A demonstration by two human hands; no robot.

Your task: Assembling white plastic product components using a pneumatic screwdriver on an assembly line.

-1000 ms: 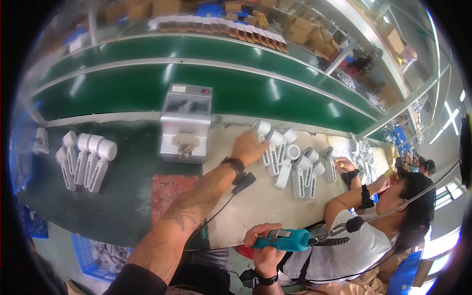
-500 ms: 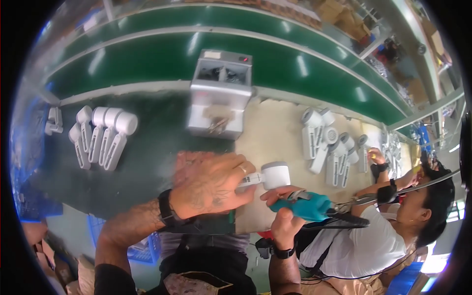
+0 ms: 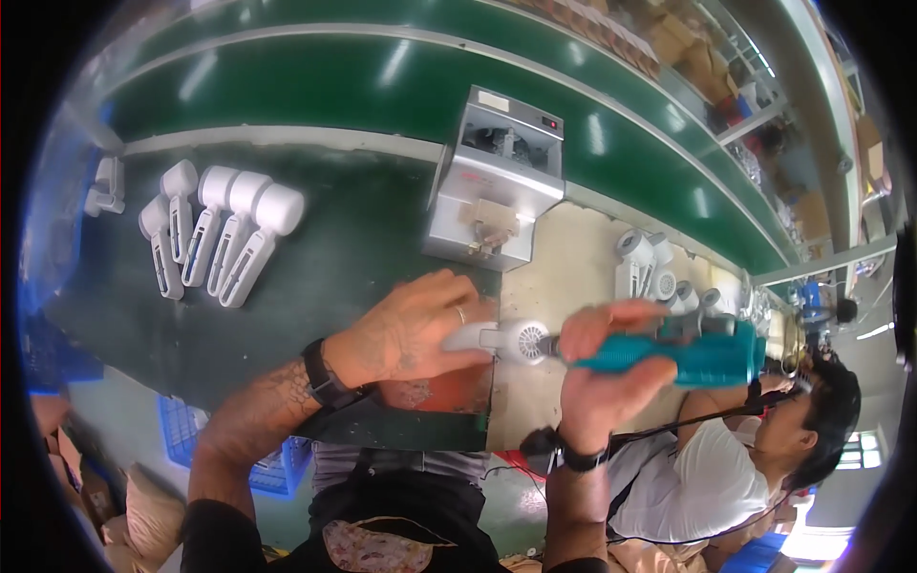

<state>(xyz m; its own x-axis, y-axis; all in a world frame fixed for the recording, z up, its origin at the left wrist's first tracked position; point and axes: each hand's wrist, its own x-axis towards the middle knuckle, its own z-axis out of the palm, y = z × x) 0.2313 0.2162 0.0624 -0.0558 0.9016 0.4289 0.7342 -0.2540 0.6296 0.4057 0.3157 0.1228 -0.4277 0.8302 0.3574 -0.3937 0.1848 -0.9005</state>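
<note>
My left hand point(image 3: 406, 334) grips fan point(image 3: 511, 340) | right hand point(image 3: 611, 368) wraps driver point(image 3: 683, 353), tip at fan head | risk: tip skids if fan twists.

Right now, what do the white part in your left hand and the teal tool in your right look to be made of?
White part: probably moulded plastic, smooth with a mild sheen, evenly white like the row of white parts on the mat. Teal tool: likely a plastic casing, uniform colour; motion blur hides its texture.
</note>
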